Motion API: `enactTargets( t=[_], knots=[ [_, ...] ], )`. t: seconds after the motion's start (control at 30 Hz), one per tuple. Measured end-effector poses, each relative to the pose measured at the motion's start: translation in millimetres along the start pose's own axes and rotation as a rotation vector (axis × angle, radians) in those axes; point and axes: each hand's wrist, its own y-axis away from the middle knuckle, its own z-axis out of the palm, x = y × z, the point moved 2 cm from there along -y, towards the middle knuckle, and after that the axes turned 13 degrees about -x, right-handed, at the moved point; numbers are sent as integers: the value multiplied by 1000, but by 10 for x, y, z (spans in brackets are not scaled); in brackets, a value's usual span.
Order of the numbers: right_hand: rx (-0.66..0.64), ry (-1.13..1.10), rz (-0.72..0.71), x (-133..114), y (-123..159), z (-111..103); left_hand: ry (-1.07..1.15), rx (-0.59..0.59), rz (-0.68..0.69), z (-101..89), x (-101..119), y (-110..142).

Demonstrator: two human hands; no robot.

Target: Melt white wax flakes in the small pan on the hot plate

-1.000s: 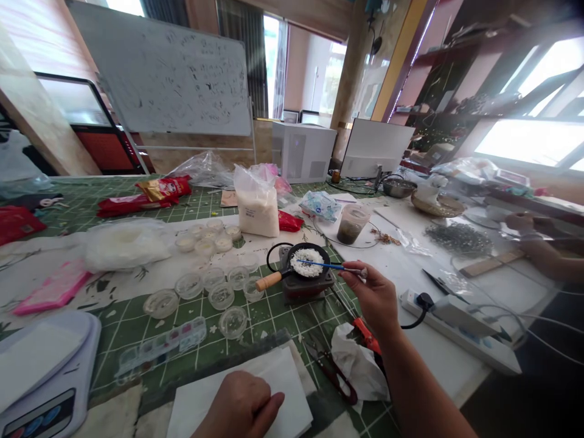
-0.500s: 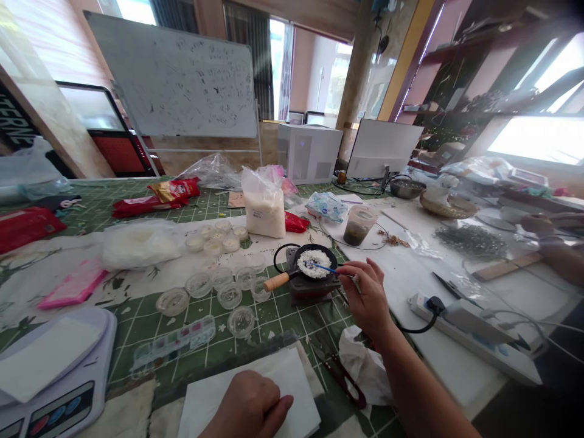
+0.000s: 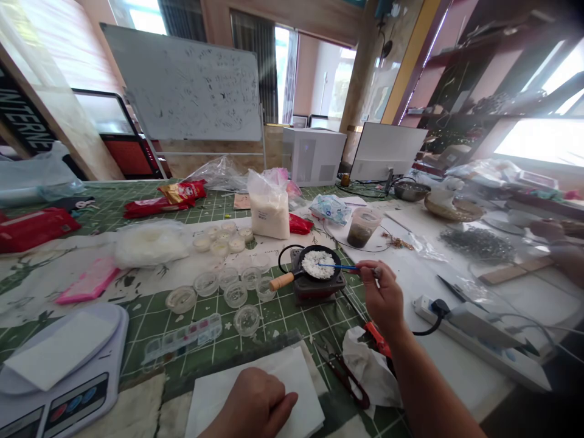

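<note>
My right hand pinches the end of a thin blue stick. The stick's far tip rests among white flakes in a small black frying pan with a wooden handle. Under the pan is a small dark hot plate. My left hand lies closed in a fist on a stack of white paper sheets; its fingertips are mostly hidden, and nothing shows in it. Scissors and a crumpled white tissue lie between my arms.
Several clear round cups and a pill-box-like case lie left of the pan. A kitchen scale stands at the left. Behind are a bag of pale granules and a plastic tub. A power strip lies right; a co-worker's hand shows beyond.
My right hand has drawn back to the right and turned, and more of the blue stick shows. The view has shifted slightly; my left hand stays on the paper.
</note>
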Motion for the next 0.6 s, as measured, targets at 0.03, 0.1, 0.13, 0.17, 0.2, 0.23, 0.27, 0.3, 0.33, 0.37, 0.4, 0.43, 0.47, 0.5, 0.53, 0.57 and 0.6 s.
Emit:
enactTargets(
  t=[0.03, 0.1, 0.13, 0.17, 0.2, 0.23, 0.27, 0.3, 0.33, 0.37, 0.4, 0.43, 0.47, 0.5, 0.53, 0.57, 0.6],
  knots=[
    [39, -4, -3, -16, 6, -21, 4, -1, -5, 4, -1, 0],
    [67, -34, -25, -49, 16, -45, 15, -3, -14, 15, -3, 0],
    [33, -59, -44, -61, 18, -38, 23, -7, -17, 22, -3, 0],
    [-18, -87, -62, -68, 18, -21, 34, -11, -19, 28, -2, 1],
    [-62, -120, -63, -64, 18, -2, 52, -13, -20, 31, -1, 2],
    [-84, -154, -45, -51, 17, 15, 81, -14, -25, 28, 0, 3],
    [-84, -174, -12, -28, 15, 26, 128, -10, -40, 17, -1, 2],
    [-64, -206, 43, 3, 13, 35, 201, 4, -75, -5, -6, -1],
    [-25, -287, 124, 44, 11, 42, 299, 32, -134, -38, -17, -7],
    [17, -410, 214, 89, 9, 55, 423, 66, -213, -80, -33, -17],
    [51, -556, 304, 132, 7, 78, 574, 112, -308, -126, -54, -34],
    [76, -707, 386, 169, 5, 112, 744, 154, -404, -171, -75, -59],
    [95, -851, 455, 197, 2, 154, 933, 186, -484, -210, -94, -99],
    [103, -963, 502, 214, -2, 198, 1144, 221, -549, -240, -109, -153],
    [97, -1025, 523, 221, -9, 239, 1349, 237, -597, -259, -120, -225],
    [82, -1063, 535, 223, -15, 275, 1499, 278, -615, -277, -129, -312],
    [73, -1107, 549, 222, -18, 306, 1598, 326, -602, -289, -137, -414]
  ],
)
